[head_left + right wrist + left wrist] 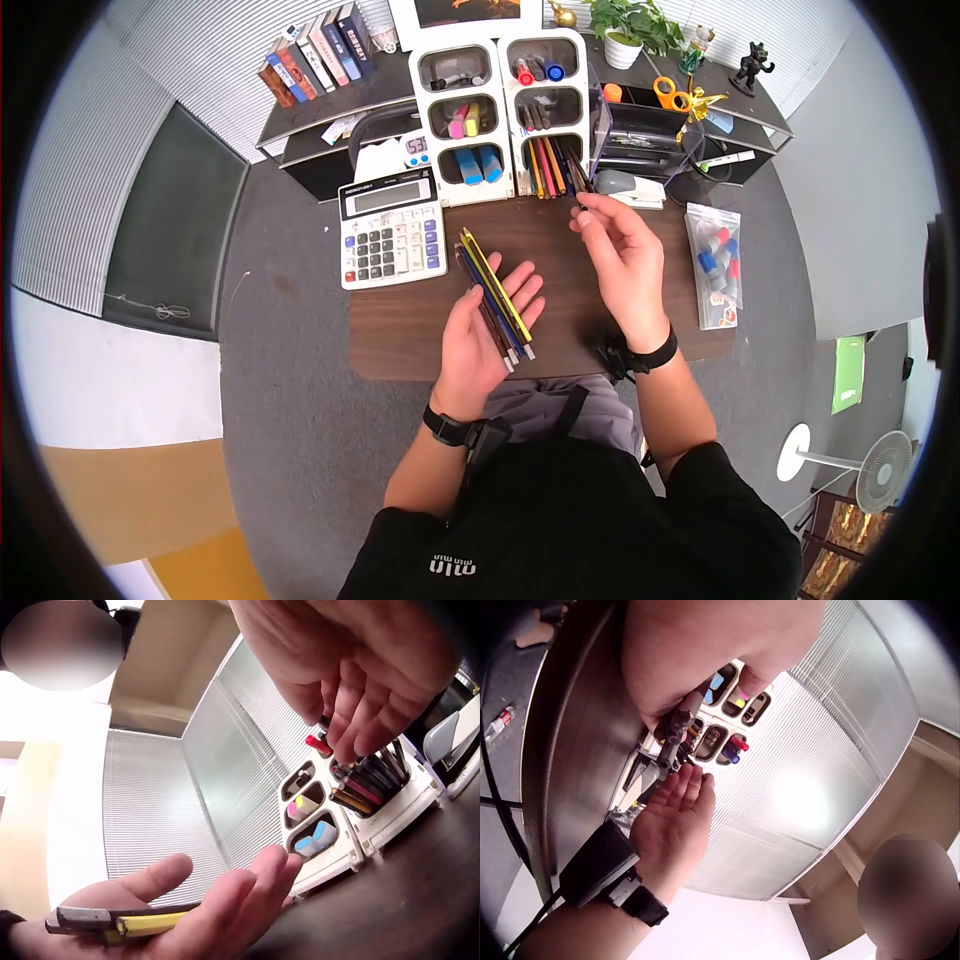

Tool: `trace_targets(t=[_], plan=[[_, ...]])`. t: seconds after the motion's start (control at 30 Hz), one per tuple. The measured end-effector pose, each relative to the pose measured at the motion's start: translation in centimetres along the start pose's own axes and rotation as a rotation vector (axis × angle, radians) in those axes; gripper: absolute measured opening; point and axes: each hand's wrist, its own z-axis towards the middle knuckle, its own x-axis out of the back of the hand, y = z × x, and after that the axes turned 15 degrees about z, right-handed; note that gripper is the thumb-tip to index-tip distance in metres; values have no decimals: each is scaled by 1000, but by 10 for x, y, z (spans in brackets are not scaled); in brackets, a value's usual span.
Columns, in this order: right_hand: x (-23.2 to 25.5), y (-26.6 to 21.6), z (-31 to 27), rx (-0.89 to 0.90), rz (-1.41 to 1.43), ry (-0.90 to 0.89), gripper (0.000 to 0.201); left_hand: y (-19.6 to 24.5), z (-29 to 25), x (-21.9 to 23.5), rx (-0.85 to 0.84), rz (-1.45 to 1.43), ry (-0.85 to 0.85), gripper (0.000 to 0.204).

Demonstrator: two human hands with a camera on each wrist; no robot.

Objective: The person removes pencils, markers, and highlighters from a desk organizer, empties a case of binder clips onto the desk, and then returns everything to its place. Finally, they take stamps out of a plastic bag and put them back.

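My left hand point(463, 345) is palm up, carrying several colored pencils point(498, 293), among them yellow, blue and dark brown ones. They lie slantwise across the palm and fingers, with the thumb alongside; their grey ends also show in the right wrist view. My right hand point(630, 265) is at the front of the white organizer point(508, 120), by its lower right compartment. Thumb and fingertips pinch a thin dark pencil point(324, 722), mostly hidden by the fingers. More colored pencils point(548, 168) stand bunched in that compartment, their ends pointing outward.
A calculator point(393, 228) lies left of the organizer. Highlighters point(464, 121) and blue-capped items point(478, 166) fill its left compartments. A grey stapler point(614, 182) is behind my right hand, and a clear bag of markers point(715, 265) lies at the table's right edge.
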Motion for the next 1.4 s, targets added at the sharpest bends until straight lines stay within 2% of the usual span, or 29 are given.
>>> trace_targets(t=[0.3,0.63,0.87,0.93,1.07,1.13,1.27,1.33,1.4], plan=[[-5,-4,-5,43,-51,-23,25,0,0,-2,-1,14,3,61],[-3,2,5,-46,-2,18,28,0,0,-1,-6,21,7,62],[3,-6,-22,-52,-47,6,22,-1,0,-2,-2,22,15,62],[4,-4,-22,-115,-65,-29,22,0,1,-2,-7,28,8,62],[2,-6,-19,-126,4,-28,21,-1,1,0,-5,10,4,62],[1,-10,-21,-168,-104,-69,21,-1,0,0,-17,-1,1,61],[-1,-17,-30,-155,-125,-105,19,-1,1,0,-14,-14,9,60],[-2,-20,-37,-159,-82,-323,23,-3,0,1,-10,-18,19,60],[-2,-31,-42,-186,-166,-573,25,-4,0,1,-41,1,-2,60]])
